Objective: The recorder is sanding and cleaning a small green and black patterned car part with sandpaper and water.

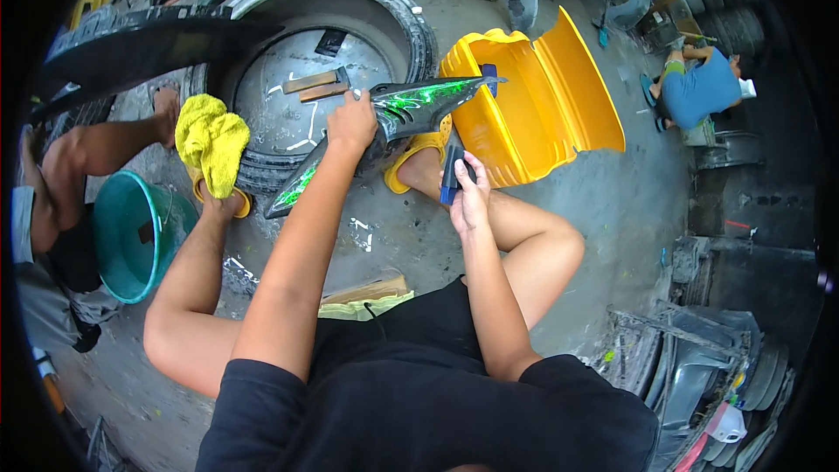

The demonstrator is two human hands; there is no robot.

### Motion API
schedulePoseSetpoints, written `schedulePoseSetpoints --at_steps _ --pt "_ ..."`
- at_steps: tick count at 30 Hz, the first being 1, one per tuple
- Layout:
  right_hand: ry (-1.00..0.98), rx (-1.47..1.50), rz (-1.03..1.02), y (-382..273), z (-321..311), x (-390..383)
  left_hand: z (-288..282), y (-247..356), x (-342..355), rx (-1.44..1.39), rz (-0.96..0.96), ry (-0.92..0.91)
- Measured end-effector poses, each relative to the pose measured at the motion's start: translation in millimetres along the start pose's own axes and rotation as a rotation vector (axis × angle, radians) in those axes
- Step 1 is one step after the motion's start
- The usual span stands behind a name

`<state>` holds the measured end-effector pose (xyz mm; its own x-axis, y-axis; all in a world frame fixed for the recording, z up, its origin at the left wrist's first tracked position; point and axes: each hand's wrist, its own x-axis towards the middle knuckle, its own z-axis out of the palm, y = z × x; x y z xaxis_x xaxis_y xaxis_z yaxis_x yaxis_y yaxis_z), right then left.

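Two hands | left hand [351, 122] grip closed on green-black panel [411, 105]; right hand [469, 197] clasps blue scraper [451, 170]

One panel [393, 118], two sandals [411, 157]

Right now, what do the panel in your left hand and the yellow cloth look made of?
The black-and-green panel looks like rigid moulded plastic, glossy: light glints off its curved surface. The yellow cloth looks like soft, matte terry or microfibre, judging by its nubby folds.
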<state>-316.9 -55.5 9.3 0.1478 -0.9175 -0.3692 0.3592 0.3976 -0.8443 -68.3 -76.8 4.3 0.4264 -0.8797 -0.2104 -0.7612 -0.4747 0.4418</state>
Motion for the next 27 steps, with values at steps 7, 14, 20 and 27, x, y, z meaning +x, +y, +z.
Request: schedulePoseSetpoints --at_steps 7,14,20,27 --pt "0.004 -0.179 -0.104 12 -1 0 -13 25 -26 0.218 0.050 -0.097" --pt "-0.010 -0.215 0.035 -14 6 -6 -23 -21 -21 0.190 0.108 -0.309" --pt "-0.354 -0.791 -0.431 -68 34 -27 -77 -87 -35 0.335 0.251 -0.503" --pt "-0.956 -1.420 -0.967 -81 91 2 -83 -110 -20 -0.040 0.193 -0.490"
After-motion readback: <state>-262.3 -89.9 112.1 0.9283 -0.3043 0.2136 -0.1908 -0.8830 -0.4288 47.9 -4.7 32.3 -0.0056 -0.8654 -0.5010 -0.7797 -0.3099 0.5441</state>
